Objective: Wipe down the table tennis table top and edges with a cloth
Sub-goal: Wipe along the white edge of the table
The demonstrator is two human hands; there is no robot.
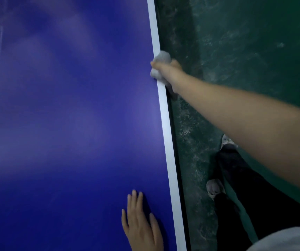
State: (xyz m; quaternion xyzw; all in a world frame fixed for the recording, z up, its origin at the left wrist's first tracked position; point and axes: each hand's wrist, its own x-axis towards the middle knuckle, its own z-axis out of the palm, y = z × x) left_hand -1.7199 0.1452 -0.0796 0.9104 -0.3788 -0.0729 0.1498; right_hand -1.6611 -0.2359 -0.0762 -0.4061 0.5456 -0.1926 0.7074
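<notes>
At the white-striped side edge (pixel 165 109) of the blue table tennis table, the right hand (pixel 165 69) clutches a soft, light grey cloth (pixel 161 57), bunched for firm pressing. The left hand (pixel 141 221) rests flat, fingers straight.

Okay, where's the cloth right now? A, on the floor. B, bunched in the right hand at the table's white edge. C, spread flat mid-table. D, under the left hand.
B: the right hand grips the bunched grey cloth at the white edge; the left hand lies flat on the blue top.
</notes>
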